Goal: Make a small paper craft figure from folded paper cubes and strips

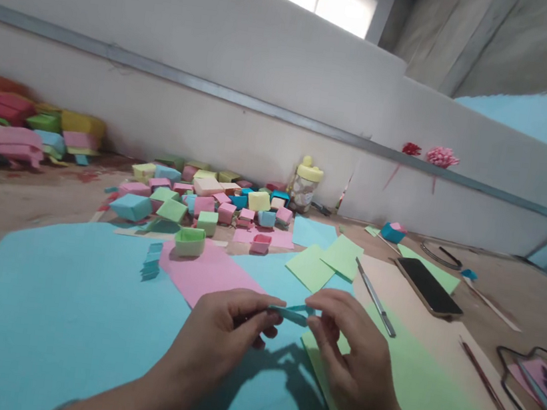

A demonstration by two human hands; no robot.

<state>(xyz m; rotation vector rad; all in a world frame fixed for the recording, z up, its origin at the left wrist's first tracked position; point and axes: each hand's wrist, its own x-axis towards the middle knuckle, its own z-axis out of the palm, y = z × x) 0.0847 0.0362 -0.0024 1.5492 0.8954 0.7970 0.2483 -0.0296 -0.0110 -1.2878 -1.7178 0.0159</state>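
A narrow folded strip of blue paper [295, 315] is stretched between my two hands, above a large blue sheet [82, 314]. My left hand [232, 324] pinches one end between thumb and fingers. At the other end, my right hand [349, 353] grips the strip with its thumb and forefinger. A small gap shows between the strip's folded layers. Beyond my hands lie a pink sheet [214, 274], a green open paper box [189, 242] and a small pink open box [261, 244]. A folded blue paper piece [152, 261] rests left of the pink sheet.
Several small paper boxes [210, 186] are heaped near the wall, beside a yellow-lidded jar [306, 186]. To the right are green paper squares [313, 267], a craft knife [376, 298], a phone [428, 287], a pencil [499, 403] and eyeglasses [532, 387]. More coloured paper pieces [19, 144] are piled far left.
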